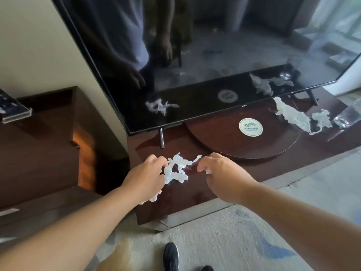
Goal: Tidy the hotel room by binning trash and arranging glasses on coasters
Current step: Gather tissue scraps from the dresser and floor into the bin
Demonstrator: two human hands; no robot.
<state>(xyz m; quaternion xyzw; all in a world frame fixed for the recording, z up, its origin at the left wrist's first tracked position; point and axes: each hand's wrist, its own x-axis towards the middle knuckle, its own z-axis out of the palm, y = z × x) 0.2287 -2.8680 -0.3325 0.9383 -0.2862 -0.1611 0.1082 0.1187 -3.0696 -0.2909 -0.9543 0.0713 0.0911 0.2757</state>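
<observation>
Torn white tissue scraps point(178, 169) lie on the dark wooden TV cabinet point(205, 188) between my hands. My left hand point(145, 178) has its fingers curled round tissue, with a piece sticking out below the palm. My right hand point(220, 174) is curled too, a small white scrap showing inside its fingers. Further right lies a longer crumpled tissue point(293, 116) and a smaller one point(322, 118). A clear drinking glass point(347, 116) lies tilted at the right edge. A round white coaster point(250, 127) sits on a dark round tray point(244, 145).
A large black television point(195, 55) on thin metal legs stands at the back of the cabinet, close to the tray. A darker wooden unit point(39, 143) sits to the left. Pale carpet point(254, 241) and my black shoe point(171, 257) are below.
</observation>
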